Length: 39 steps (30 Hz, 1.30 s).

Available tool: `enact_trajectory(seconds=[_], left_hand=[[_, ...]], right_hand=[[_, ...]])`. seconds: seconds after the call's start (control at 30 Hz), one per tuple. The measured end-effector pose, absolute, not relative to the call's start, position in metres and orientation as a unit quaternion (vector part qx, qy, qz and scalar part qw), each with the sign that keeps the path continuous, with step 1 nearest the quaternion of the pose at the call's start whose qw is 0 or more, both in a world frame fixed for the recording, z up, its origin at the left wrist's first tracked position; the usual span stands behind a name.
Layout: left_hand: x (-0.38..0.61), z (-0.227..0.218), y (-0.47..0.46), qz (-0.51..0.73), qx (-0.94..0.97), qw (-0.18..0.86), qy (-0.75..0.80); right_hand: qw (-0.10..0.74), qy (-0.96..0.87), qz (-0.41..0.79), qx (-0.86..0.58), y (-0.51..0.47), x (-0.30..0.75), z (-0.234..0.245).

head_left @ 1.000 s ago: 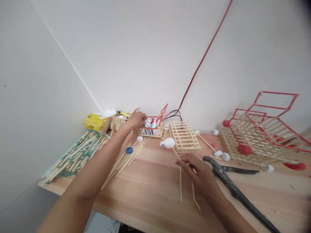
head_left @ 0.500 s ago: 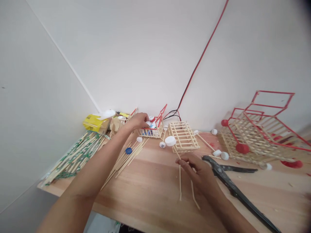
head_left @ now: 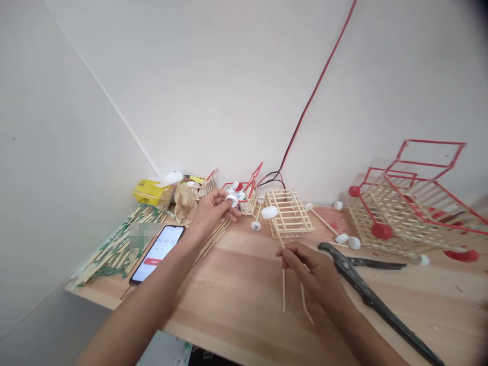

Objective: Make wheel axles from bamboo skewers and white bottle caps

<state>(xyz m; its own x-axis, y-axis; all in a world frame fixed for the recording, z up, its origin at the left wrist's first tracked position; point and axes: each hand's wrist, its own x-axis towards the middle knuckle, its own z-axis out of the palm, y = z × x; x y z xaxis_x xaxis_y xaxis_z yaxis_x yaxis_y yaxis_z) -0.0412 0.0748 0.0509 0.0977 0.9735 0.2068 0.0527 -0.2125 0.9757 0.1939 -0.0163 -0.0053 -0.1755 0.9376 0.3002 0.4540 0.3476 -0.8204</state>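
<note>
My left hand (head_left: pixel 215 209) pinches a white bottle cap (head_left: pixel 232 200) in front of the small stick basket (head_left: pixel 249 204), which has red trim and holds more caps. My right hand (head_left: pixel 307 264) is closed on a thin wooden stick (head_left: pixel 279 236). A white bottle cap (head_left: pixel 270 212) sits on the stick's far end. Below that hand, two loose sticks (head_left: pixel 283 292) lie on the table. Just beyond it stands a plain stick crate (head_left: pixel 290 213). A short stick with caps at its ends (head_left: pixel 258 212) lies left of the crate.
Black-handled cutters (head_left: pixel 366 292) lie at right, before a large red-trimmed stick cart (head_left: pixel 404 203). At left are a phone (head_left: pixel 158 254), bundled sticks (head_left: pixel 110 249) and a yellow packet (head_left: pixel 148 191). Several capped sticks (head_left: pixel 324 223) rest near the wall.
My left hand has drawn back from the small basket, toward me, with a white cap in its fingers. The phone now shows beside my left forearm. My right hand has barely moved.
</note>
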Motion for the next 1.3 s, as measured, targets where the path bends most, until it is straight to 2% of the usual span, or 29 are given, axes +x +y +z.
enact_trajectory(seconds=[0.13, 0.33, 0.43, 0.6, 0.77, 0.93, 1.13, 1.3], left_hand=[[-0.032, 0.038, 0.044, 0.514, 0.431, 0.643, 0.37], [-0.027, 0.031, 0.028, 0.499, 0.369, 0.734, 0.276], [-0.026, 0.024, 0.026, 0.505, 0.428, 0.695, 0.283], [-0.03, 0.026, 0.027, 0.534, 0.589, 0.503, 0.337], [-0.043, 0.04, 0.028, 0.515, 0.655, 0.426, 0.354], [-0.058, 0.044, 0.03, 0.463, 0.702, 0.397, 0.368], [-0.058, 0.038, 0.03, 0.432, 0.661, 0.505, 0.349], [-0.05, 0.043, 0.023, 0.43, 0.651, 0.498, 0.379]], right_hand=[[0.413, -0.705, 0.301, -0.492, -0.017, 0.193, -0.007], [0.407, -0.708, 0.296, -0.496, -0.015, 0.194, -0.009], [0.402, -0.709, 0.29, -0.502, -0.014, 0.194, -0.009], [0.405, -0.708, 0.276, -0.508, -0.013, 0.197, -0.009], [0.428, -0.713, 0.238, -0.503, -0.012, 0.2, -0.008], [0.428, -0.725, 0.201, -0.501, -0.012, 0.201, -0.007], [0.419, -0.746, 0.16, -0.492, -0.014, 0.201, -0.003], [0.414, -0.753, 0.154, -0.488, -0.016, 0.201, 0.002]])
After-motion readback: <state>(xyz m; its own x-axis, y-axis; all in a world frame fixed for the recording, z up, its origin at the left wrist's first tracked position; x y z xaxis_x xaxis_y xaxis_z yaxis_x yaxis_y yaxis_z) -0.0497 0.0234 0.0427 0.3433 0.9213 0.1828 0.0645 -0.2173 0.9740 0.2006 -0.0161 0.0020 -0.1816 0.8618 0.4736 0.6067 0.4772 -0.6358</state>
